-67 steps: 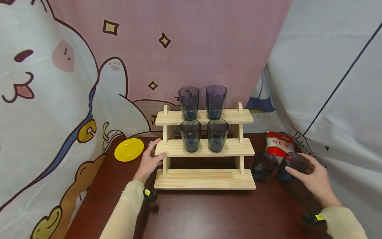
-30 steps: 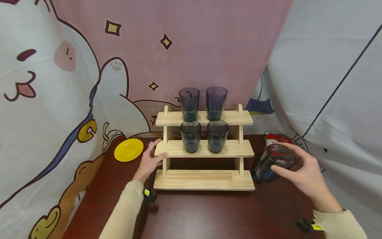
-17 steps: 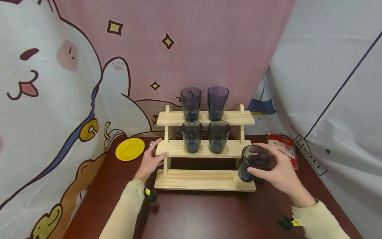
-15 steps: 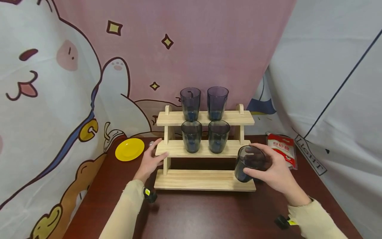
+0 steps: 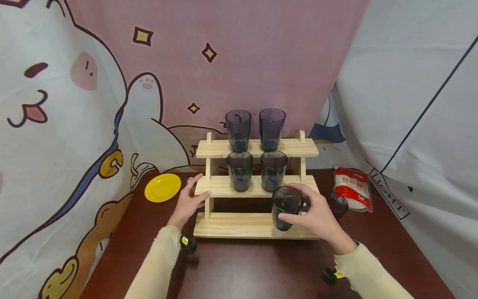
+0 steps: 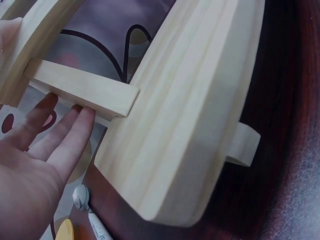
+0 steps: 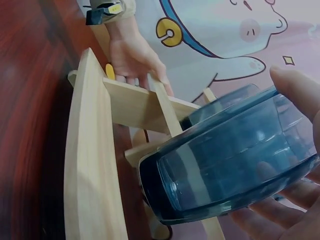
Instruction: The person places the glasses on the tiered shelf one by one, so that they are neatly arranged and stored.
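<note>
A three-tier wooden shelf rack (image 5: 257, 187) stands on the table. My left hand (image 5: 186, 202) grips the left end of its middle tier, the thumb at the front and the fingers against the side support in the left wrist view. My right hand (image 5: 317, 214) holds a dark blue glass tumbler (image 7: 225, 165) from its right side, thumb in front, fingers behind. In the head view this tumbler appears over the right half of the bottom tier, slightly tilted. Two tumblers (image 5: 272, 128) sit on the top tier and two more tumblers (image 5: 240, 170) on the middle one.
Behind my right hand, partly hidden, is another dark tumbler (image 5: 337, 205). A red and white bag (image 5: 352, 189) lies at the back right. To the left are a yellow plate (image 5: 162, 187) and a spoon (image 6: 95, 220). A printed cloth (image 5: 298, 62) hangs behind.
My right hand has carried the tumbler leftward from beside the bag to the bottom tier, uncovering the other tumbler and the bag. My left hand has kept its grip on the rack.
</note>
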A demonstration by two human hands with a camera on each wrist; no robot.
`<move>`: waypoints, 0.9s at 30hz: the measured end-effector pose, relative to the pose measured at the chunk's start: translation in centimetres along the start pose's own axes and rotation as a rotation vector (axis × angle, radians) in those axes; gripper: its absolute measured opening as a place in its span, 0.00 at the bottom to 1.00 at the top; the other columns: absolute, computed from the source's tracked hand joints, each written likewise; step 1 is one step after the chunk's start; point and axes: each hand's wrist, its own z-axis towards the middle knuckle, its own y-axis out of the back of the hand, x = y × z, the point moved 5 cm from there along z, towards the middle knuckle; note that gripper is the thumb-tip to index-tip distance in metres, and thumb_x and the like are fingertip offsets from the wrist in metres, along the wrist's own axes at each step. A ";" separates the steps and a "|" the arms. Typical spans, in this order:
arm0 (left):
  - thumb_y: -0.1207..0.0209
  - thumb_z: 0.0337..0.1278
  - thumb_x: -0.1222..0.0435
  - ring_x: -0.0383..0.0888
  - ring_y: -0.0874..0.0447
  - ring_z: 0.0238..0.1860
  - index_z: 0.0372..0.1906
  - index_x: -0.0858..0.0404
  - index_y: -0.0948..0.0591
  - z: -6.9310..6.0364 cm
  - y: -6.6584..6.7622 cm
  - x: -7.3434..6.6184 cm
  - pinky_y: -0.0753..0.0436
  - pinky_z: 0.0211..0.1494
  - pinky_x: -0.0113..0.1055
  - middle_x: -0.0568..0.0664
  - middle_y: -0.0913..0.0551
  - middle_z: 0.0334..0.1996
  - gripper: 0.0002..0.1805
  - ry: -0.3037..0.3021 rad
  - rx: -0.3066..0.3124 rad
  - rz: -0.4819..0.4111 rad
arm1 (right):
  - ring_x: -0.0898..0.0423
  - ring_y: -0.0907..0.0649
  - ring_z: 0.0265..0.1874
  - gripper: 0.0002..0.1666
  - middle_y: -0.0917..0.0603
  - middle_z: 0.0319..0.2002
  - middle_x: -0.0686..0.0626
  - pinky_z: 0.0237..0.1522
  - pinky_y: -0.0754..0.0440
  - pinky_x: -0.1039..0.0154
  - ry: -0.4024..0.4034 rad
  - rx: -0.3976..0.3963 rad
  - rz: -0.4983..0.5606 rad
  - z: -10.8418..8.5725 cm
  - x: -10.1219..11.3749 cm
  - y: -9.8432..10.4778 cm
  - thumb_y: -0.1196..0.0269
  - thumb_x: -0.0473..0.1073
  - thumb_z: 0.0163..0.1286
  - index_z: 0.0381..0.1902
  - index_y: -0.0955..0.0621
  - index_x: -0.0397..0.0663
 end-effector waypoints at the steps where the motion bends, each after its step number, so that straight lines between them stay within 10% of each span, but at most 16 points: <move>1: 0.27 0.65 0.59 0.61 0.16 0.59 0.79 0.35 0.32 0.0 0.0 0.0 0.16 0.60 0.60 0.64 0.24 0.66 0.42 -0.001 -0.001 0.001 | 0.52 0.14 0.45 0.46 0.14 0.55 0.53 0.40 0.13 0.60 -0.002 0.004 -0.001 0.1 0.0 -0.3 0.15 0.50 0.52 0.69 0.21 0.57; 27: 0.27 0.64 0.58 0.62 0.15 0.58 0.77 0.34 0.31 0.0 0.0 0.2 0.15 0.58 0.60 0.64 0.23 0.65 0.40 -0.016 -0.005 0.013 | 0.53 0.12 0.47 0.48 0.15 0.56 0.49 0.42 0.12 0.60 -0.028 0.100 0.127 2.6 0.0 -7.5 0.15 0.54 0.52 0.70 0.22 0.55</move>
